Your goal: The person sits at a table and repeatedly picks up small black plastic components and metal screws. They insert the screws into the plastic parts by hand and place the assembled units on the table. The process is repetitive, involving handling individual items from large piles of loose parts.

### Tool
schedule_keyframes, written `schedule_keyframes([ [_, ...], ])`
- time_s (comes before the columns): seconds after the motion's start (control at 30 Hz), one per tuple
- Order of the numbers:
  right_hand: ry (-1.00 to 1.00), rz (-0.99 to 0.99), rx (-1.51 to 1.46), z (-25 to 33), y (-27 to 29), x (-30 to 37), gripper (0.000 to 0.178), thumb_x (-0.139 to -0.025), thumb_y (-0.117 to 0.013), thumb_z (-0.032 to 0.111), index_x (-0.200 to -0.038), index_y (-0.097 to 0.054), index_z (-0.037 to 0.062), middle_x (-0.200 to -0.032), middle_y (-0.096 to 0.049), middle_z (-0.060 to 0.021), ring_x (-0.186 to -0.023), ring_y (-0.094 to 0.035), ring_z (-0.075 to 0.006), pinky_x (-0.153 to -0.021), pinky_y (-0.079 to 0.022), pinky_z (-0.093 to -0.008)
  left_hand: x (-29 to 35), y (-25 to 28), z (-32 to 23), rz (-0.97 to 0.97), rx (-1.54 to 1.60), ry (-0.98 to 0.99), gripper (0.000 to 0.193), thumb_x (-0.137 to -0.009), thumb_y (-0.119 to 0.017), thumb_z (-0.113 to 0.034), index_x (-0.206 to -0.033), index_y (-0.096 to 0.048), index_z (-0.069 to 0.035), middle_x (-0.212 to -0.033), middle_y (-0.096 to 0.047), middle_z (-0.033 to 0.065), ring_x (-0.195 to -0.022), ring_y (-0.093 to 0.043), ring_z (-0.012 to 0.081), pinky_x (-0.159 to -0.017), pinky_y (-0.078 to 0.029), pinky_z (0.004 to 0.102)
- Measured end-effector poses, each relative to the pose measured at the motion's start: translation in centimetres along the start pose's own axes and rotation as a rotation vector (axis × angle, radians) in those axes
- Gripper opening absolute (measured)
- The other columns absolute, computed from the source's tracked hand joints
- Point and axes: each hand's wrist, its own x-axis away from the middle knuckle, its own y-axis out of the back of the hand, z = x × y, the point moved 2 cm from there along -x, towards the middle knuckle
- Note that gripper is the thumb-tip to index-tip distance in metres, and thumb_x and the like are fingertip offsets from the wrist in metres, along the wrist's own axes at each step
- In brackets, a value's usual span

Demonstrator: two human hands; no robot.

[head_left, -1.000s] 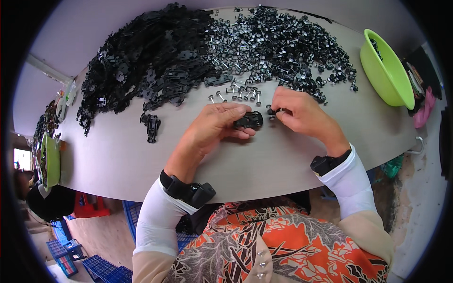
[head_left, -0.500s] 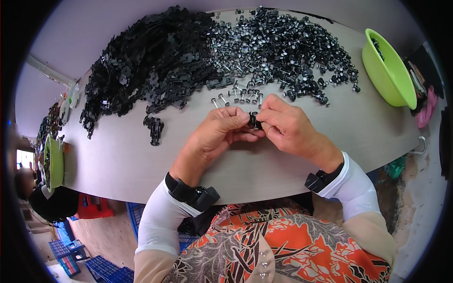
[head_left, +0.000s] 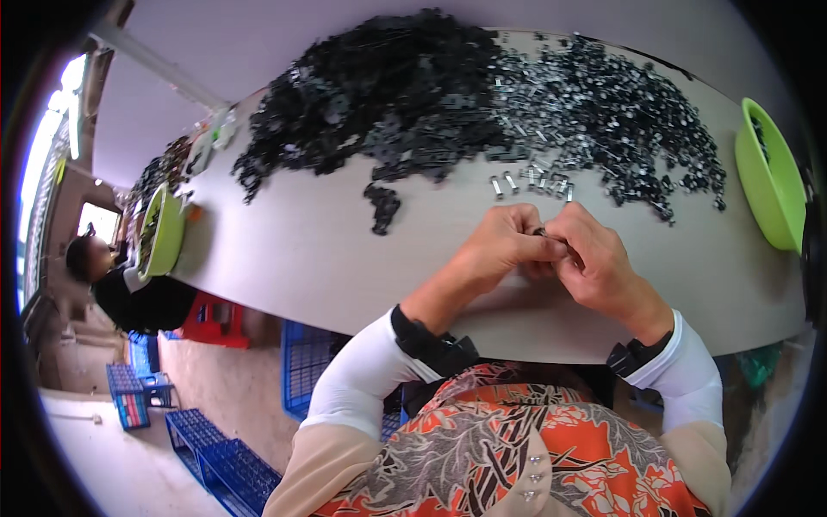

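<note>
My left hand (head_left: 506, 243) and my right hand (head_left: 596, 252) meet above the near part of the table, fingertips pinched together. Between them is a small black plastic part (head_left: 540, 232), mostly covered by the fingers and thumbs. Just beyond my hands lie several short wheel axles (head_left: 510, 182), silver rods with small black wheels at the ends. To the left, apart from the big heap, rests a little group of black toy-car chassis (head_left: 382, 208).
A large heap of black plastic chassis (head_left: 379, 95) covers the far middle of the table (head_left: 319, 250). Beside it spreads a pile of wheel axles (head_left: 620, 112). Green basins stand at the right (head_left: 769, 177) and left (head_left: 164, 231). Another person (head_left: 129, 289) sits at the far left.
The view has swung left, shifting the table and piles rightward in the picture. My hands stay together; the black part between them is now more hidden by my fingers.
</note>
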Motion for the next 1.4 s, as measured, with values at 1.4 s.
schedule_keyframes([
  [1.4,-0.470,0.050,0.331,-5.5,3.3,0.2,0.017,-0.077,-0.063,0.016,-0.086,-0.058,0.0028,-0.086,-0.057,-0.0174,-0.079,-0.059,-0.0384,-0.068,-0.047,-0.0446,2.8,4.6,-4.0,-0.400,-0.238,0.027,0.024,-0.069,-0.066,0.002,-0.090,-0.055,0.001,-0.078,-0.061,0.0073,-0.058,-0.061,0.0144,-0.054,-0.052,0.0265],
])
